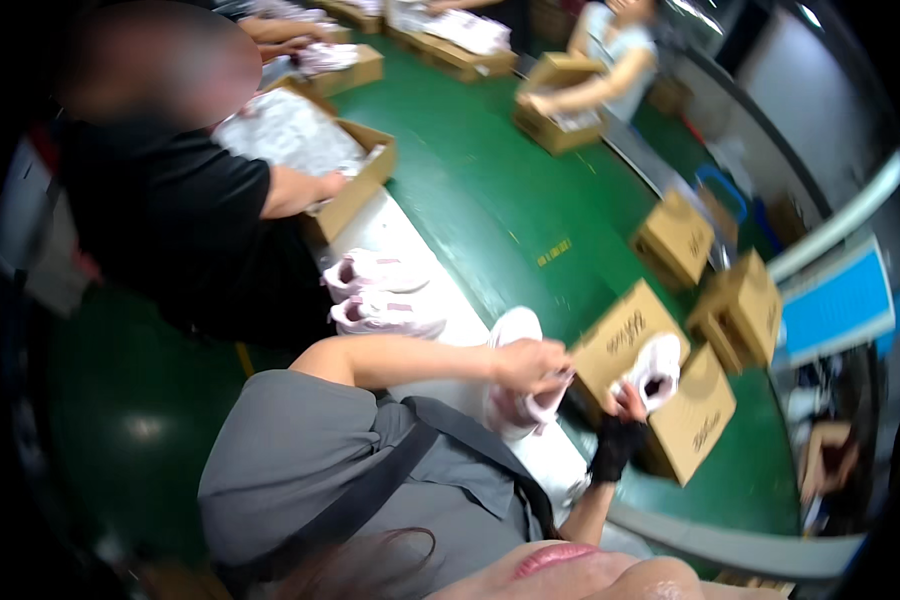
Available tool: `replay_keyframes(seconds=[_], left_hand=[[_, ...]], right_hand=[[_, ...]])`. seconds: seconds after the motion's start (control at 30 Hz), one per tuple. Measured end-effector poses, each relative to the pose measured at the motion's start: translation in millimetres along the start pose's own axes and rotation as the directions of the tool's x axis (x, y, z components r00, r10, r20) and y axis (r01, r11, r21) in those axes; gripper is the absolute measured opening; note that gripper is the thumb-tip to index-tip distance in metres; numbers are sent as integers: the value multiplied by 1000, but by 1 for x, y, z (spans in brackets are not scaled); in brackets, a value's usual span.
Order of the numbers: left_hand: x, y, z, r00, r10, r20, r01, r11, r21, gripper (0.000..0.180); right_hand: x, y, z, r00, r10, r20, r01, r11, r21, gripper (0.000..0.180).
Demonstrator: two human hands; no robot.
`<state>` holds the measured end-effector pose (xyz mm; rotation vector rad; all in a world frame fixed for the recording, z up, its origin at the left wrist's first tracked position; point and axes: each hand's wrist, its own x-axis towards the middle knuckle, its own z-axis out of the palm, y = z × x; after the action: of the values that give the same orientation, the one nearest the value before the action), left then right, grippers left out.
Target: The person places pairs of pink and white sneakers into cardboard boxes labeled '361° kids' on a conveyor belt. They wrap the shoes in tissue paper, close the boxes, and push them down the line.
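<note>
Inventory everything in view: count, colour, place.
Bench: one, white, centre
Held shoe: one, white, right of centre
Other shoes: several, white and pink, along bench
Open cartons: several, brown, top
Cardboard boxes: at least four, brown, right
Panel: one, blue, far right
Floor: one, green, below
Co-workers: at least three, black and pale clothing, left and top
Shirt: one, grey, lower centre
Left hand: one, bare, at a shoe
Right hand: one, black wrist covering, holding shoe

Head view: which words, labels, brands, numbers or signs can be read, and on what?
Two nearest brown cardboard boxes: dark script, not copied here.
Two brown cardboard boxes just beyond: dark marks, too blurred to read.
Flat green surface: small yellow characters, too blurred to read.
</note>
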<state>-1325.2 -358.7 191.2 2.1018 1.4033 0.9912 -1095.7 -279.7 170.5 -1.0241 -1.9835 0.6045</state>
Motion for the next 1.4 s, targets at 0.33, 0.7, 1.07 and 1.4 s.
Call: replay_keyframes(seconds=[0.33, 0.7, 1.07, 1.4], left_hand=[[-116, -35, 12, 921, -369, 124, 381, 920, -95, 66], [-8, -61, -228, 612, -638, -467, 210, 700, -682, 76], [89, -91, 24, 726, -640, 252, 688, 671, -276, 90], [91, -100, 107, 656, -451, 605, 751, 470, -464, 50]], right_hand=[[4, 88, 0, 971, 230, -66, -233, 972, -37, 37], [-108, -20, -24, 969, 25, 246, -44, 997, 69, 56], [-225, 10, 30, 521, 753, 401, -834, 550, 49, 65], [-210, -37, -71, 894, 298, 335, -338, 939, 67, 43]])
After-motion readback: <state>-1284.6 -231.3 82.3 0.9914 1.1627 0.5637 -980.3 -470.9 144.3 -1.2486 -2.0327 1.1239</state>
